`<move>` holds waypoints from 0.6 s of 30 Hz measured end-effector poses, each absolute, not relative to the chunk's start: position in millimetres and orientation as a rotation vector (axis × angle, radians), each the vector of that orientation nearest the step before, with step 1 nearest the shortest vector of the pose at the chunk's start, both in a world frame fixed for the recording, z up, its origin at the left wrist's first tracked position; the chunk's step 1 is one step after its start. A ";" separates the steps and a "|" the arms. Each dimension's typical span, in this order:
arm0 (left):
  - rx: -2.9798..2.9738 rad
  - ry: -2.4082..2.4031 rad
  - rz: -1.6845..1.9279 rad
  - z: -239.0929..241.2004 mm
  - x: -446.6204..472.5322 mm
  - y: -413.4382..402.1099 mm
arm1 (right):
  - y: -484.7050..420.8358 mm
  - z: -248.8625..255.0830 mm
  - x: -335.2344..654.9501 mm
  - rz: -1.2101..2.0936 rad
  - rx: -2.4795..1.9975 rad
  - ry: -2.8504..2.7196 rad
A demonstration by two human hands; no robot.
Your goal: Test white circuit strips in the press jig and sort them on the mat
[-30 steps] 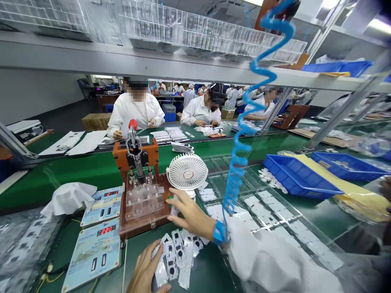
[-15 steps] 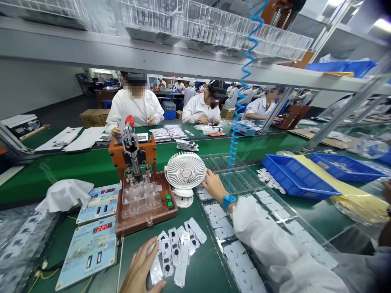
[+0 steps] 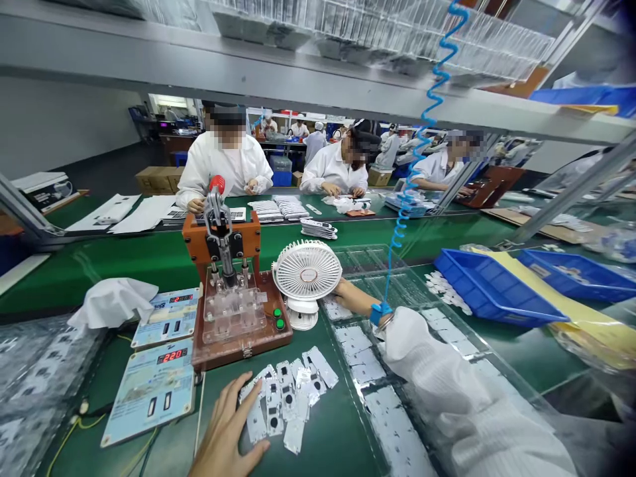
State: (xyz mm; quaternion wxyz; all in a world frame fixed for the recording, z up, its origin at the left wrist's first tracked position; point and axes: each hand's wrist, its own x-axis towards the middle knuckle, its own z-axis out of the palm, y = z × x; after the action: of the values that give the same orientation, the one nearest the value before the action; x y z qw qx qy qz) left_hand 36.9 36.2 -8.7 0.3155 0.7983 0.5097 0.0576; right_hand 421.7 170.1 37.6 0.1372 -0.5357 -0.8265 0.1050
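Observation:
My left hand [image 3: 226, 434] lies flat with fingers spread at the near edge of the green bench, its fingertips touching a heap of several small white flat parts [image 3: 288, 397]. My right hand [image 3: 350, 296] reaches forward over a clear plastic tray [image 3: 397, 371] of white parts and sits just behind a small white desk fan [image 3: 307, 273], which hides its fingers. A blue wrist strap [image 3: 380, 311] with a coiled blue cord [image 3: 417, 152] is on that wrist. Left of the fan stands a brown press jig [image 3: 233, 305] with a red-knobbed lever.
Two blue-white meter plates [image 3: 156, 371] with red digits and a white cloth [image 3: 112, 301] lie at the left. Blue bins [image 3: 484, 288] and yellow sheets sit at the right. People in white coats work across the green belt. A shelf of clear trays hangs overhead.
My right hand left the jig's front corner and moved right and away, to behind the fan over the clear tray. My left hand stayed on the heap of parts.

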 end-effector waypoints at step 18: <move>2.234 1.292 0.390 -20.4 32.0 35.0 | 175.4 64.4 407.6 0.086 -1.552 -2.157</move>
State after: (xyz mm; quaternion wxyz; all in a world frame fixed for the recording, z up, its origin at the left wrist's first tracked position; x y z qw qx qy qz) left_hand 32.0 35.0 -20.4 0.2626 0.8258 0.4778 0.1441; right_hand 407.6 175.4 64.4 0.2390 -0.5668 -0.7878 0.0313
